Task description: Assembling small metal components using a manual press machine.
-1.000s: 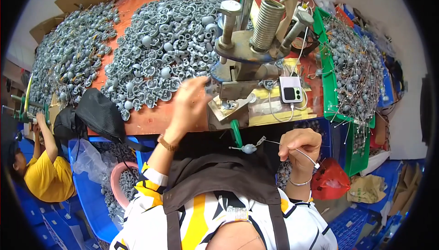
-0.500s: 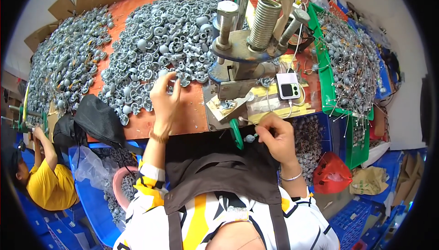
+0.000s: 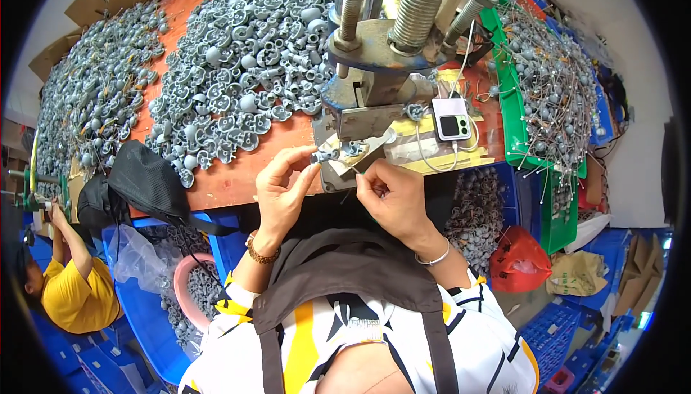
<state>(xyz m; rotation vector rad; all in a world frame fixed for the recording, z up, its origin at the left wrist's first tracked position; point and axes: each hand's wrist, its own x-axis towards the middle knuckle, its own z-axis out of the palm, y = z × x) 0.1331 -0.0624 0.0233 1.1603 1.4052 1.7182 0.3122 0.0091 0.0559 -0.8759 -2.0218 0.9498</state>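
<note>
My left hand (image 3: 282, 192) is closed on a small grey plastic part (image 3: 325, 155), pinched between thumb and fingertips just left of the press's base. My right hand (image 3: 396, 196) is closed in a pinch on a thin pale wire (image 3: 351, 168), whose end points toward the left hand. Whatever else lies inside the right fingers is hidden. Right above both hands stands the metal press (image 3: 371, 117), with a grey part (image 3: 353, 148) seated under its head.
Heaps of grey plastic parts (image 3: 237, 63) cover the red table. A phone (image 3: 452, 119) with a cable lies right of the press. Wired parts fill a green tray (image 3: 512, 99) at the right. A black bag (image 3: 147, 181) hangs at the left edge. A co-worker in yellow (image 3: 79, 286) sits far left.
My left hand has come from the parts pile down to the press with a grey part. My right hand has moved left and up, bringing the wire close to it. The view has shifted slightly.
</note>
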